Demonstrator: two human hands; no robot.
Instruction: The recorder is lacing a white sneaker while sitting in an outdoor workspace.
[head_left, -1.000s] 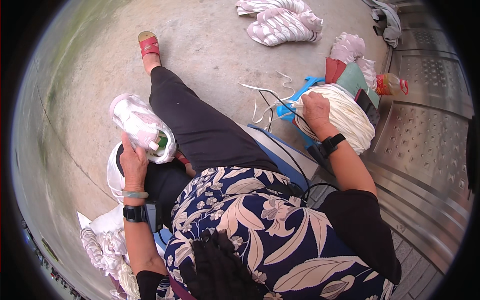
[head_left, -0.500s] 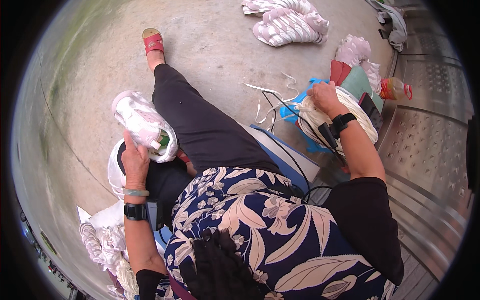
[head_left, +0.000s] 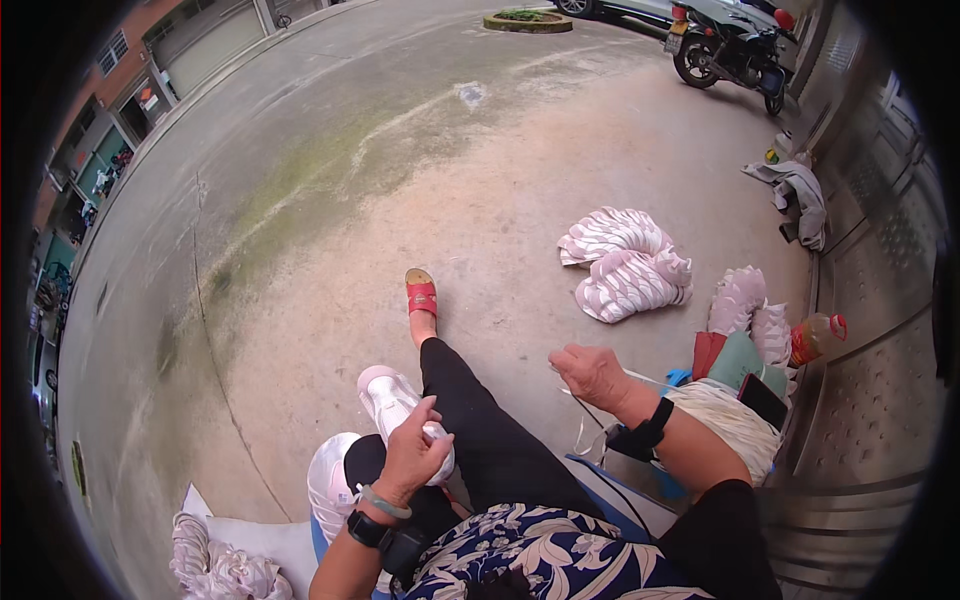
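Observation:
My right hand [head_left: 595,380] is raised with its fingers closed round a thin white lace, which runs to the bundle of cream-white laces [head_left: 715,425] by my right forearm. Below that hand, loose lace ends hang beside a black cable. Over my left leg is my left hand [head_left: 412,455], its thumb and fingers apart. It is in front of a white and pale pink shoe [head_left: 383,393] and hides part of it; whether they touch I cannot tell. A second white shoe [head_left: 332,480] is beside my left knee.
Stacked white-pink shoe pieces [head_left: 635,275] lie on the concrete ahead. On the right are more pink pieces [head_left: 737,297], a green cloth roll [head_left: 738,358], a phone [head_left: 763,400], a plastic bottle [head_left: 815,338] and a metal door [head_left: 870,330]. White pieces [head_left: 230,572] lie at lower left. A motorcycle [head_left: 735,55] stands far off.
The head view has tilted up, showing more yard. My right hand has come away from the lace bundle toward the middle, drawing a lace. My left hand has lifted higher over the shoe.

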